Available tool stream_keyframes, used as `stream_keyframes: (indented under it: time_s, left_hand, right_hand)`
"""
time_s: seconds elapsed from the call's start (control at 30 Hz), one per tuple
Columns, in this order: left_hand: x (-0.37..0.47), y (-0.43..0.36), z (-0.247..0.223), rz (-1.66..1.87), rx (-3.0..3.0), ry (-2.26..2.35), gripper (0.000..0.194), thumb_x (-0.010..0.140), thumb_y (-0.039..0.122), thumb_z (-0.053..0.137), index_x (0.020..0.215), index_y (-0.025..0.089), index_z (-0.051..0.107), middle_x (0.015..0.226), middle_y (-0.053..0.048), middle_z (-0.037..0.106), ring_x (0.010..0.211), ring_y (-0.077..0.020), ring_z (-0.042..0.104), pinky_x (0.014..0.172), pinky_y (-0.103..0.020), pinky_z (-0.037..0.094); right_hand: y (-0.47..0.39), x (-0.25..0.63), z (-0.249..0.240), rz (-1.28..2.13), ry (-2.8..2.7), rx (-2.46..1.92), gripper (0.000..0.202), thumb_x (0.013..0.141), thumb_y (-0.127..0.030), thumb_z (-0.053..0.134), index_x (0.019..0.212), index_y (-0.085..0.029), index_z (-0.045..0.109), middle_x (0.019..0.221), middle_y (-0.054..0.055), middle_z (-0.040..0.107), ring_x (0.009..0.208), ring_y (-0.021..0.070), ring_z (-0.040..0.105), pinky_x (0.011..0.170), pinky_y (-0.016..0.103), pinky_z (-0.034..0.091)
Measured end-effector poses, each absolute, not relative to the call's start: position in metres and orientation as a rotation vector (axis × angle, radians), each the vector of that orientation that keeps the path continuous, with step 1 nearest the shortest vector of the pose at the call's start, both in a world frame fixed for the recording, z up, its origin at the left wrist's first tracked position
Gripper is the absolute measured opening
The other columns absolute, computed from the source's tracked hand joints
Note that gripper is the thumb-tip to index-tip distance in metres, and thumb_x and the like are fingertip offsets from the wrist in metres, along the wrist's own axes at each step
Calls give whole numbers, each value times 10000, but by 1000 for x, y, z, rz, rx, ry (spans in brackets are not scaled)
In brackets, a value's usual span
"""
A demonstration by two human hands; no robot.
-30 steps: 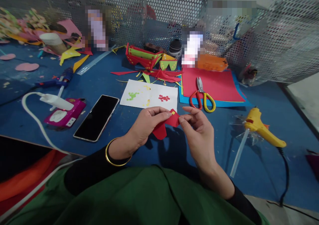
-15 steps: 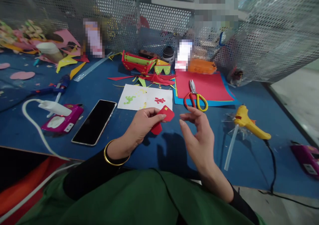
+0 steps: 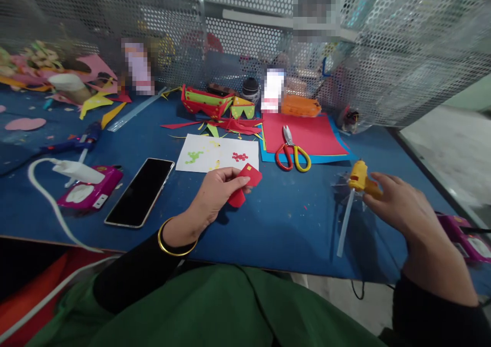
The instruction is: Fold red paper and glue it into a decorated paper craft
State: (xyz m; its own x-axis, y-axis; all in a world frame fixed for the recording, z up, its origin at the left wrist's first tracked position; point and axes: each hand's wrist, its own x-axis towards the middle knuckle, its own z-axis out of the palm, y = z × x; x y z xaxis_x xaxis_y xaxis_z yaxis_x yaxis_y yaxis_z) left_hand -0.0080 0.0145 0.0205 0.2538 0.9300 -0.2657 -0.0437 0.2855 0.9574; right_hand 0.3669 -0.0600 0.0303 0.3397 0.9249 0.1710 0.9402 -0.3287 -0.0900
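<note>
A folded red paper piece (image 3: 253, 175) with a small yellow square on it is pinched between the thumb and fingers of my left hand (image 3: 218, 193), above the blue table. At the right, my right hand (image 3: 402, 203) is on the handle of the yellow glue gun (image 3: 358, 176), its fingers curled round it. A clear glue stick (image 3: 346, 224) points toward the table's front edge from the gun. Behind my left hand lies a white sheet (image 3: 222, 151) with green, yellow and red small pieces.
Scissors (image 3: 293, 152) lie against red and blue sheets (image 3: 303, 134). A black phone (image 3: 141, 192) and a purple power strip (image 3: 92, 186) with a white plug are at left. Red and green paper glasses (image 3: 205, 104) and scraps lie behind. The blue table (image 3: 268, 234) ends in front of me.
My right hand has moved right, from beside the red paper to the yellow glue gun, and closed on its handle. My left hand still holds the red paper. The view has shifted slightly.
</note>
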Motion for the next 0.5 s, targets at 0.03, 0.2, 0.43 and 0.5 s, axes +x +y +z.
stream_keyframes:
  time_s: [0.03, 0.2, 0.43, 0.5]
  left_hand:
    - [-8, 14, 20, 865, 1043, 1090, 207, 702, 362, 831, 731, 185, 729, 658, -27, 722, 579, -125, 628, 553, -235, 511]
    - [-8, 13, 21, 852, 1008, 1093, 230, 696, 370, 837, 747, 177, 721, 661, -27, 718, 547, -130, 647, 517, -234, 495]
    - [-8, 13, 22, 843, 1024, 1080, 192, 719, 340, 801, 750, 166, 725, 698, -25, 722, 486, -83, 578, 473, -218, 452]
    - [-8, 13, 22, 848, 1012, 1075, 190, 719, 338, 798, 752, 168, 721, 703, -27, 729, 502, -90, 591, 480, -220, 460]
  right_hand:
    - [-58, 371, 29, -91, -1720, -2448, 239, 814, -321, 692, 1019, -209, 737, 1014, 184, 742, 850, 293, 672, 729, 425, 394]
    - [-53, 375, 26, -175, -1789, -2555, 206, 843, -331, 660, 981, -197, 733, 892, 159, 727, 750, 263, 626, 702, 413, 343]
    - [-48, 372, 29, -227, -1809, -2624, 181, 840, -398, 647, 732, -252, 644, 764, 105, 662, 698, 244, 589, 682, 412, 344]
    - [-48, 372, 29, -333, -1769, -2578, 175, 763, -360, 727, 683, -269, 601, 732, 106, 641, 710, 262, 601, 678, 426, 351]
